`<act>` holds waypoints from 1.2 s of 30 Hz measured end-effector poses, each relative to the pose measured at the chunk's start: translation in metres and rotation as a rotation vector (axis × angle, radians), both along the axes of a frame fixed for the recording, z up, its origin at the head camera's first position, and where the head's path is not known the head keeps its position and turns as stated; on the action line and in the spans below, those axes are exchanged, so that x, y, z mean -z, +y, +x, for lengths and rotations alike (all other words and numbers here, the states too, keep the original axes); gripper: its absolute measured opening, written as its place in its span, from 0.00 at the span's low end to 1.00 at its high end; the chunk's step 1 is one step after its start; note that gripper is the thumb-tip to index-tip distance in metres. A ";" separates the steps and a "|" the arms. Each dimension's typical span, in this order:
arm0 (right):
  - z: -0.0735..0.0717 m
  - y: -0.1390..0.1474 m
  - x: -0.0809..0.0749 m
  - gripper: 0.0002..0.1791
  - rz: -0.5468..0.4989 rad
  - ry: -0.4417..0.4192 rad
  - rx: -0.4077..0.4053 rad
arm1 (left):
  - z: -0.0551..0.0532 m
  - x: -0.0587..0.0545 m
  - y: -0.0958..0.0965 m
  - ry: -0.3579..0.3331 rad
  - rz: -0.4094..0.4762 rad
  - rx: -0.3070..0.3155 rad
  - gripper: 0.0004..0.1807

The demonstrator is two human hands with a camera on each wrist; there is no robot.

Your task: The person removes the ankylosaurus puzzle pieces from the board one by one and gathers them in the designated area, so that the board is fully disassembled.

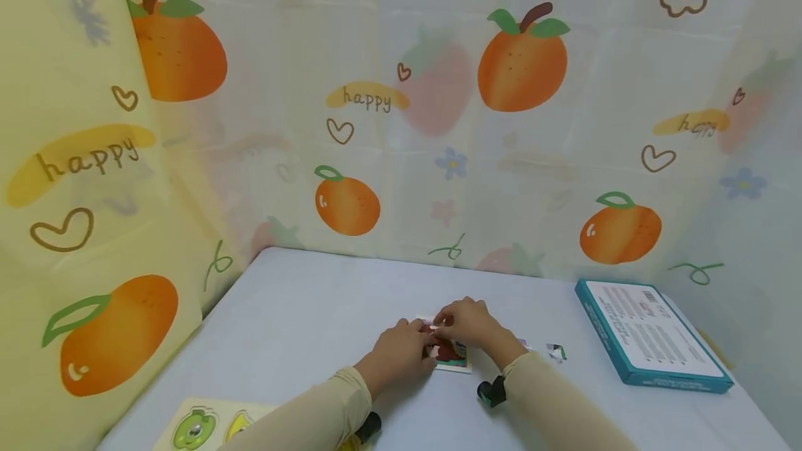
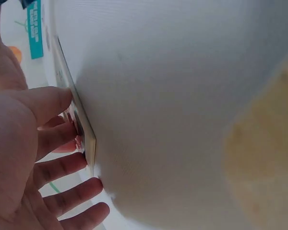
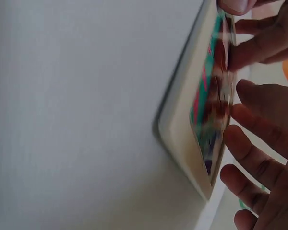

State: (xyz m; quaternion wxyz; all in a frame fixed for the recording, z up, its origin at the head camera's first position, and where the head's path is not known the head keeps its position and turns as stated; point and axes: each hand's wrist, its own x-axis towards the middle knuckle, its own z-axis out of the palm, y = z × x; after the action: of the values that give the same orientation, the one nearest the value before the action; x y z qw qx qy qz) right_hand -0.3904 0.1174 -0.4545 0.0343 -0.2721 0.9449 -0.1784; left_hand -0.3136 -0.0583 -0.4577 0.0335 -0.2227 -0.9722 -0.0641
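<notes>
A small picture jigsaw board point(image 1: 459, 369) with a pale rim lies on the white table, its picture dark red and teal. My left hand point(image 1: 399, 353) is at its left side. In the left wrist view the thumb touches the long edge of the board point(image 2: 91, 146), and the other fingers spread loosely around its corner. My right hand point(image 1: 473, 326) reaches over the far part of the picture. In the right wrist view its fingertips point(image 3: 237, 139) rest at the picture's far side, fingers lightly bent, with no piece showing between them.
Loose jigsaw pieces point(image 1: 556, 352) lie to the right of the right hand. Farther right is a flat teal-edged box point(image 1: 658, 333). A board with a green apple shape point(image 1: 195, 429) sits at the front left, partly under the left sleeve point(image 1: 313, 409). A fruit-printed curtain point(image 1: 388, 152) hangs behind the table.
</notes>
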 end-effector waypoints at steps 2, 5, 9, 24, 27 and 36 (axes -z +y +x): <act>0.000 -0.003 0.003 0.06 -0.008 0.012 0.011 | 0.003 -0.002 0.000 -0.018 -0.017 0.012 0.21; 0.002 -0.005 0.006 0.06 -0.013 0.020 0.033 | 0.006 -0.002 -0.001 -0.044 -0.025 0.024 0.23; 0.004 -0.007 0.008 0.06 -0.021 0.008 0.047 | 0.009 0.000 -0.003 -0.065 -0.030 0.021 0.25; 0.000 -0.013 0.002 0.05 -0.032 -0.012 0.074 | 0.012 -0.004 -0.001 -0.101 -0.122 0.014 0.33; -0.001 -0.013 0.003 0.05 -0.047 -0.023 0.079 | 0.014 -0.005 0.000 -0.089 -0.134 0.013 0.33; -0.002 -0.013 0.003 0.09 -0.073 -0.031 0.078 | 0.012 -0.004 0.001 -0.097 -0.149 -0.001 0.33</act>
State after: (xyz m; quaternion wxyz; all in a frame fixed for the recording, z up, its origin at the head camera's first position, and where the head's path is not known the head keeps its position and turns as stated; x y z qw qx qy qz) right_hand -0.3925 0.1044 -0.4573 0.0317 -0.2334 0.9471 -0.2182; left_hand -0.3016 -0.0572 -0.4534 -0.0303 -0.2207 -0.9749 -0.0020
